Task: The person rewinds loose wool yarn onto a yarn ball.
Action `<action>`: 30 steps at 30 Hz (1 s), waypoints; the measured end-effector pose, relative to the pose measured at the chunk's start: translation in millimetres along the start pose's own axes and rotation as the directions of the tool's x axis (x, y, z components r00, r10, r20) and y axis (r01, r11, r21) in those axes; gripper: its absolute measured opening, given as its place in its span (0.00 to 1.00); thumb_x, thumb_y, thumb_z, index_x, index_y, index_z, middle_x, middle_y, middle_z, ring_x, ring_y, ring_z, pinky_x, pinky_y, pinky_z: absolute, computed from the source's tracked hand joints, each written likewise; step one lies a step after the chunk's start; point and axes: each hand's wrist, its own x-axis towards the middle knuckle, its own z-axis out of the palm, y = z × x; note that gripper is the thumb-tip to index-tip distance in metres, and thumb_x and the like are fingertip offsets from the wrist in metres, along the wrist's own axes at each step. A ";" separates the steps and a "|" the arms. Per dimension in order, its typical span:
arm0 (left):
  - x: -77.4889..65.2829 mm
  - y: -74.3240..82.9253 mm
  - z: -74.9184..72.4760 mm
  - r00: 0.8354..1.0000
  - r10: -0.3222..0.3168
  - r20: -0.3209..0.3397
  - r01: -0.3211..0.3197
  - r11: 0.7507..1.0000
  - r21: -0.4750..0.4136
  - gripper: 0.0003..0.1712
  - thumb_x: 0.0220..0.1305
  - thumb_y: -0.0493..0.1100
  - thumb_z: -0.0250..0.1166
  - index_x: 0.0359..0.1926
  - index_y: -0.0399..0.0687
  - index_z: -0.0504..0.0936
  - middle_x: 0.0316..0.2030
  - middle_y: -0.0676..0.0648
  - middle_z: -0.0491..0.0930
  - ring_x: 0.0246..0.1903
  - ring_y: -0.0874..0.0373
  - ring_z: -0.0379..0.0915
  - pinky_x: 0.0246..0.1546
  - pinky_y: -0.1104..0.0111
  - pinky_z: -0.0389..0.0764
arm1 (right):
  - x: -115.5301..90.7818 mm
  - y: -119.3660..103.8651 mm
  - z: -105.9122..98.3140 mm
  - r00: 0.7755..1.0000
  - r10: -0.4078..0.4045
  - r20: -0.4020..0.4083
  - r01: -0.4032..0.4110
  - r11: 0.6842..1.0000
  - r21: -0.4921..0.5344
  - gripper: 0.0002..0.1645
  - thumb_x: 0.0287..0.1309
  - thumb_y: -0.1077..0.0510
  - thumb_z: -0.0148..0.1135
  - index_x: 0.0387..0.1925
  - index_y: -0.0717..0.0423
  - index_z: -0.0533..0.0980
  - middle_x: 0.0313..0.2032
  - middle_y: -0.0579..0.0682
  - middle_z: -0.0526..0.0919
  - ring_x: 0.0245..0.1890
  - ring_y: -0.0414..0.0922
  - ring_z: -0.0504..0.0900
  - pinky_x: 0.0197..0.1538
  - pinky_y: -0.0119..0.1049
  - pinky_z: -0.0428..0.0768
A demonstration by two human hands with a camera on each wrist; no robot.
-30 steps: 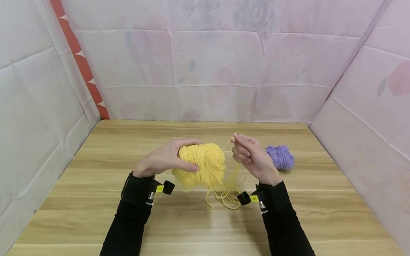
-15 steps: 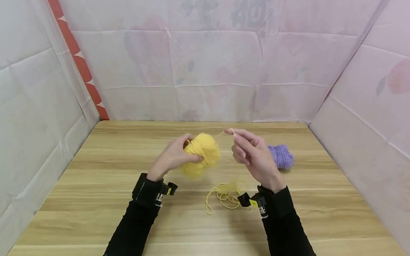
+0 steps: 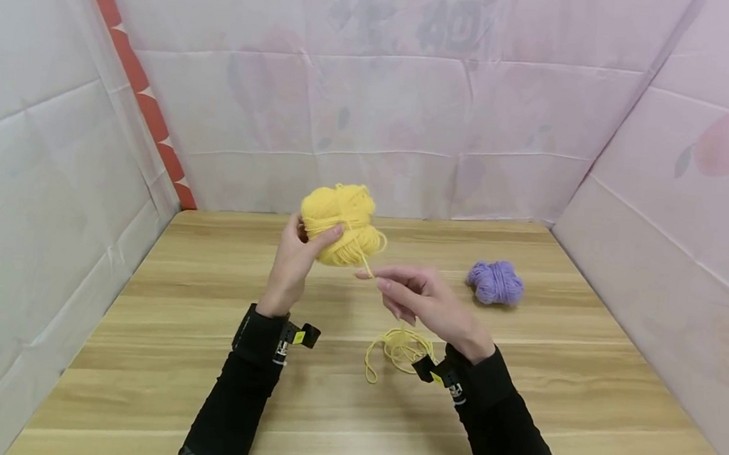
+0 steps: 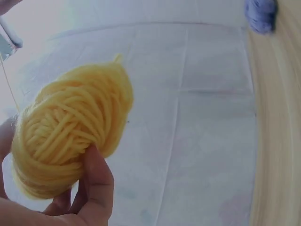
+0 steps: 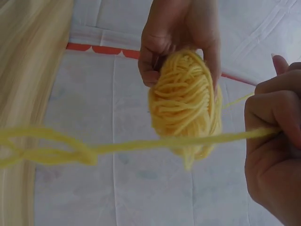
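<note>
My left hand (image 3: 294,265) grips a ball of yellow yarn (image 3: 340,215) above the table, thumb across its near side. In the left wrist view the fingers curl around the wound yarn ball (image 4: 70,127). To the right and slightly lower, my right hand (image 3: 426,300) pinches a strand of the yellow yarn (image 3: 366,265) that leads from the ball. The right wrist view shows a taut length of yarn (image 5: 188,142) running out of the right hand (image 5: 277,136) to a loop. Beneath the right hand, loose yellow yarn (image 3: 396,348) lies coiled on the table.
A purple yarn ball (image 3: 496,282) sits on the wooden table (image 3: 336,418) to the right of my right hand. Pale printed sheets form a back wall (image 3: 374,107) and side walls around the table.
My left hand has raised the yellow yarn ball and turned it. My right hand has moved down and left, still pinching the strand. The purple ball has stayed put.
</note>
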 end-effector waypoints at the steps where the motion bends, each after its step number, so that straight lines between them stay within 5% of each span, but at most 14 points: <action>1: -0.2 1.2 -0.8 1.000 0.001 -0.003 -0.001 0.999 -0.039 0.34 0.60 0.46 0.68 0.62 0.48 0.63 0.52 0.45 0.73 0.49 0.55 0.76 0.48 0.68 0.81 | 0.7 0.6 0.4 1.000 -0.009 0.021 0.009 1.000 -0.010 0.19 0.72 0.55 0.49 0.58 0.56 0.76 0.19 0.44 0.67 0.16 0.38 0.62 0.18 0.31 0.62; 7: -2.5 10.4 -6.1 1.000 0.010 0.007 -0.007 0.962 -0.271 0.31 0.65 0.41 0.63 0.64 0.49 0.59 0.56 0.45 0.70 0.53 0.55 0.74 0.51 0.69 0.81 | 7.0 11.0 -1.0 0.988 -0.033 0.151 0.040 0.998 -0.047 0.18 0.71 0.59 0.49 0.56 0.60 0.77 0.18 0.45 0.67 0.16 0.37 0.63 0.17 0.32 0.62; 12: -5.4 18.8 -9.4 0.999 0.041 0.033 -0.026 0.929 -0.370 0.29 0.68 0.40 0.60 0.65 0.51 0.58 0.55 0.46 0.70 0.50 0.57 0.76 0.47 0.71 0.82 | 13.9 26.7 -7.1 0.980 0.039 0.196 -0.026 0.997 -0.071 0.18 0.71 0.57 0.50 0.55 0.58 0.78 0.19 0.44 0.69 0.17 0.35 0.64 0.18 0.28 0.65; 20: -7.4 27.0 -12.5 0.972 0.096 0.214 0.024 0.868 -0.496 0.29 0.70 0.40 0.56 0.69 0.50 0.58 0.54 0.46 0.69 0.47 0.58 0.76 0.46 0.71 0.83 | 21.3 59.6 -23.8 0.981 0.130 0.147 -0.141 0.987 0.073 0.16 0.71 0.54 0.50 0.46 0.61 0.78 0.17 0.42 0.60 0.18 0.38 0.59 0.25 0.28 0.61; 25: -9.9 28.8 -16.7 0.903 0.093 0.420 0.116 0.888 -0.445 0.32 0.71 0.40 0.55 0.71 0.49 0.54 0.53 0.46 0.69 0.45 0.58 0.76 0.46 0.70 0.82 | 21.3 71.8 -32.0 0.986 0.129 0.105 -0.153 0.949 0.275 0.12 0.71 0.54 0.50 0.33 0.57 0.72 0.18 0.42 0.58 0.18 0.38 0.56 0.27 0.31 0.55; 30: -11.8 28.3 -20.8 0.776 0.004 0.631 0.179 0.958 -0.225 0.38 0.65 0.40 0.60 0.71 0.49 0.54 0.48 0.46 0.77 0.41 0.56 0.81 0.45 0.65 0.84 | 19.1 72.9 -40.9 0.987 0.138 0.076 -0.158 0.891 0.426 0.11 0.72 0.55 0.47 0.32 0.51 0.72 0.17 0.41 0.58 0.17 0.37 0.57 0.28 0.28 0.58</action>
